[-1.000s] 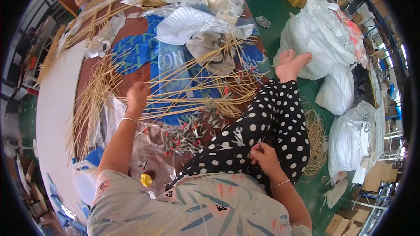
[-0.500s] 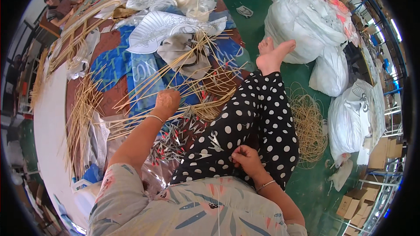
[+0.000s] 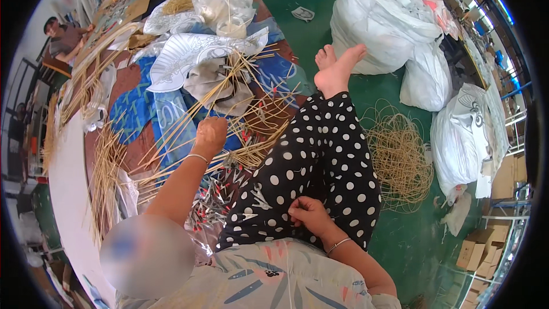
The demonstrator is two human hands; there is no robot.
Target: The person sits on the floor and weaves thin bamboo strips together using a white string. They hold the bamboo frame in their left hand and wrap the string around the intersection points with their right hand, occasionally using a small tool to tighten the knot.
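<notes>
My left hand [image 3: 211, 135] is closed above a spread of thin bamboo strips [image 3: 150, 182] on the work surface. Its fingertips are turned away, so whatever they grip is hidden. Close to my lap, my right hand [image 3: 309, 216] has thumb and fingers pinched together; nothing I can name shows between them. Small metal clips [image 3: 261, 199] lie on my polka-dot trousers [image 3: 274, 180], left of the right hand. A heap of clips with red and black tips [image 3: 214, 203] sits between my left forearm and thigh. Beyond the left hand are a grey cloth [image 3: 214, 83] and a printed white fan-shaped sheet [image 3: 183, 60].
Coiled thin strips [image 3: 400, 163] lie on the green floor [image 3: 394, 240] to the right. Large white sacks [image 3: 374, 23] stand beyond, with cardboard boxes [image 3: 480, 252] nearby. Clear plastic bags [image 3: 224, 3] are at the far end. A seated person [image 3: 67, 37] is at far left.
The whole view has shifted slightly, moving my legs and the sacks left in the picture. Someone in dark clothing now shows at the top edge. Both hands keep nearly the same poses.
</notes>
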